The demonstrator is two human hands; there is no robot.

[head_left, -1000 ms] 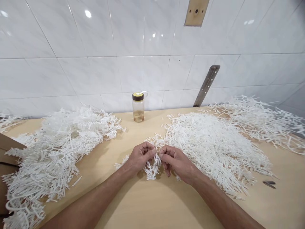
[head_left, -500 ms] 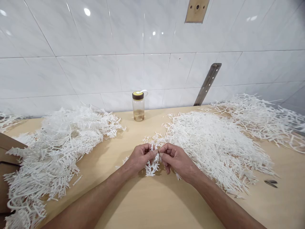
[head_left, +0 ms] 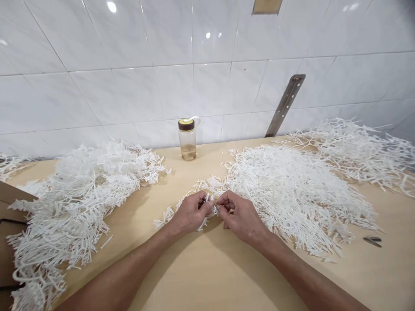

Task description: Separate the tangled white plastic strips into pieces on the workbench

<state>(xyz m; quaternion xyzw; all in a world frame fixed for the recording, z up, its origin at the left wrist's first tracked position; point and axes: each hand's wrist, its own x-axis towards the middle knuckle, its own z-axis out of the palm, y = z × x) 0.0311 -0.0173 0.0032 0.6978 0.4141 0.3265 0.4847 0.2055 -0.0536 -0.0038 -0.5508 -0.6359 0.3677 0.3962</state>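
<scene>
Near the middle of the wooden table [head_left: 194,276], my left hand [head_left: 193,211] pinches a small white branching plastic piece [head_left: 207,221] between thumb and fingers. My right hand [head_left: 236,212] is closed close beside it, its thumb and fingertips pinched on the same piece at its right side. Much of the piece is hidden by the fingers. More white strands [head_left: 169,213] lie on the table left of my left hand. Just beyond my right hand, a wide heap of white strands [head_left: 285,185] spreads to the right.
A second white heap [head_left: 87,194] covers the left side. Looser branching strands [head_left: 359,149] lie at the back right. A lidded bottle [head_left: 188,142] stands near the tiled wall. Small dark snips [head_left: 372,241] lie at the right, a brown box [head_left: 9,224] at the left edge.
The view has tilted down slightly. Less of the white piece hangs below my fingers, and more white strands show left of my left hand. Both hands remain pinched close together.
</scene>
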